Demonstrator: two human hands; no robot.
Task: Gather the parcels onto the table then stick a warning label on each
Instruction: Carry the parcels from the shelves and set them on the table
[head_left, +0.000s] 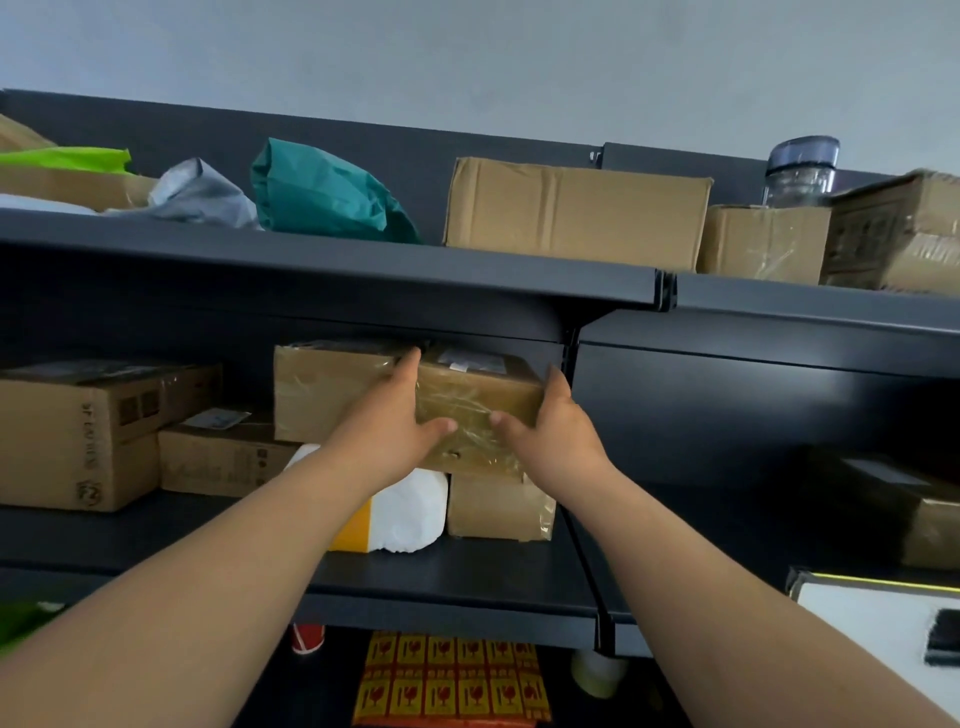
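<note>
The gathering looks to be in its early part: the left hand (395, 415) and right hand (550, 431) are both spread and pressed against the front and sides of a tape-wrapped brown cardboard parcel (467, 395), which sits on the middle dark metal shelf (467, 577) atop a smaller brown carton (498, 506) and a white-and-yellow pack (410, 509). Many other boxes and bags remain on the shelves. A sheet of yellow-and-red warning labels (449, 680) lies below, apparently unused, so labelling seems not yet begun.
</note>
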